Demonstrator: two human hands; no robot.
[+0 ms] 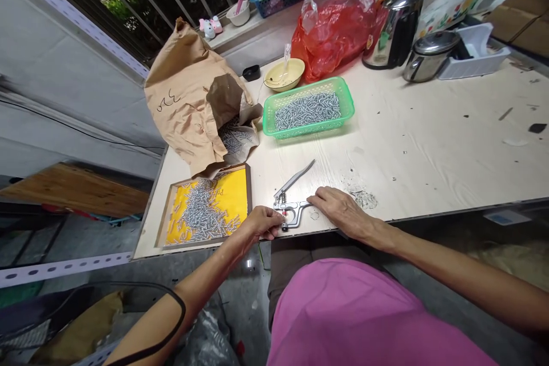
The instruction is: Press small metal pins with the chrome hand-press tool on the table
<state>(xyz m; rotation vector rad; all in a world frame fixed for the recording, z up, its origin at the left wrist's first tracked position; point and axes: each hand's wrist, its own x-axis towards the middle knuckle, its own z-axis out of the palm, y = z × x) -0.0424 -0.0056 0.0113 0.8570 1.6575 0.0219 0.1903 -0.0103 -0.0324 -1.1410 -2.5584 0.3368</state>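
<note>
A pair of grey metal hand press pliers [295, 179] lies at the table's front edge. Its upper handle is raised at an angle, and a spring and a small red part show near the jaw. My right hand [337, 207] is closed round the end of the lower handle. At the jaw, the fingers of my left hand [266, 222] are pinched together; whatever they hold is too small to make out. Left of that hand, a shallow tray [247, 189] with a yellow bottom holds many small silver metal pins [201, 211]. Similar pins fill a green plastic basket [309, 130] behind the pliers.
An open brown paper bag [189, 108] with more metal pieces stands behind the tray. Farther back are a yellow bowl [274, 84], a red plastic bag [330, 28], a steel kettle [390, 28], a lidded steel pot [424, 63] and a white plastic tray [476, 68].
</note>
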